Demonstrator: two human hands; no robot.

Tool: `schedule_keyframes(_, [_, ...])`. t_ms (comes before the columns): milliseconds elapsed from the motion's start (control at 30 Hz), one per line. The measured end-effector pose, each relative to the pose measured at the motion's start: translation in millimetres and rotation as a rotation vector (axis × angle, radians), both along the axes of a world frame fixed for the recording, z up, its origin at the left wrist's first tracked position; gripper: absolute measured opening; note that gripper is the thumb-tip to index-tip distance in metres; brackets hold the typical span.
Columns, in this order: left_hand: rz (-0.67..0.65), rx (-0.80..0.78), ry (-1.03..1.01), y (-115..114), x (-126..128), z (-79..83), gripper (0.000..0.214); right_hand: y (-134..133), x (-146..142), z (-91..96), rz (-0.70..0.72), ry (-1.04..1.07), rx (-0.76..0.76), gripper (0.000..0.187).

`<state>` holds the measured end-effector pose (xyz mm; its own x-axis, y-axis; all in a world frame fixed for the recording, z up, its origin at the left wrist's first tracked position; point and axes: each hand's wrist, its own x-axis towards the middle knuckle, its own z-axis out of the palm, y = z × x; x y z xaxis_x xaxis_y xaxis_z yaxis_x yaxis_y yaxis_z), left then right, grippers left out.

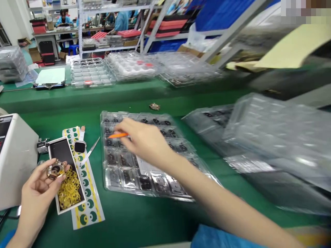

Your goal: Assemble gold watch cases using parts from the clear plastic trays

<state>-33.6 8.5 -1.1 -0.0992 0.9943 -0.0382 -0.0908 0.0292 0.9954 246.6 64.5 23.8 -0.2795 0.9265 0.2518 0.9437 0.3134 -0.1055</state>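
My left hand (pixel 42 187) pinches a small round part with a gold metal rim (pixel 55 169) between thumb and fingers. It is held over a white-edged black box (pixel 60 148), where many yellow rings (pixel 69 189) are heaped at the near end. My right hand (pixel 142 136) grips an orange pointed tool (pixel 117 135), its tip aimed left. That hand hovers above a clear plastic tray (pixel 110 186) whose pockets hold black and silvery parts; the forearm covers some of them. Beside the box lie a sticker strip (pixel 89 196), a smartwatch (pixel 80 147) and metal tweezers (pixel 91 151).
A white machine (pixel 18 162) stands at the far left. Stacked clear trays (pixel 279 137) crowd the right side. More trays (pixel 131 65) and a clipboard (pixel 51 76) sit on the raised back ledge. A small metal part (pixel 154 106) lies behind the middle tray. Other people work beyond the shelves.
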Motion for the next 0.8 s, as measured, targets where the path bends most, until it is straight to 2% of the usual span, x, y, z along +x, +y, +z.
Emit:
schedule_keyframes(100, [0.028, -0.022, 0.005, 0.9, -2.0, 0.7, 0.044, 21.3, 52.0, -1.5, -0.107, -0.090, -0.068, 0.019])
schedule_keyframes(167, [0.041, -0.051, 0.014, 1.7, -5.9, -0.9, 0.048, 29.6, 75.6, -6.2, -0.142, -0.147, -0.137, 0.017])
schedule_keyframes(300, [0.022, -0.102, 0.023, 4.5, -17.0, -10.2, 0.054, 35.2, 90.5, -23.0, -0.173, -0.219, -0.259, 0.011])
schedule_keyframes(467, [0.005, -0.146, 0.026, 8.6, -21.2, -18.8, 0.057, 36.3, 86.5, -40.8, -0.220, -0.258, -0.312, 0.022])
schedule_keyframes(633, [-0.023, -0.168, -0.029, 7.1, -8.7, -11.5, 0.059, 34.8, 77.3, -32.7, -0.226, -0.262, -0.209, 0.020])
schedule_keyframes(733, [-0.018, -0.159, -0.073, 6.1, -5.5, -8.9, 0.065, 24.9, 45.8, -17.6, -0.167, -0.217, -0.052, 0.010])
schedule_keyframes(800, [-0.055, -0.221, -0.094, 7.2, -7.5, -9.7, 0.065, 12.0, 10.9, -7.7, -0.033, -0.172, 0.048, 0.013])
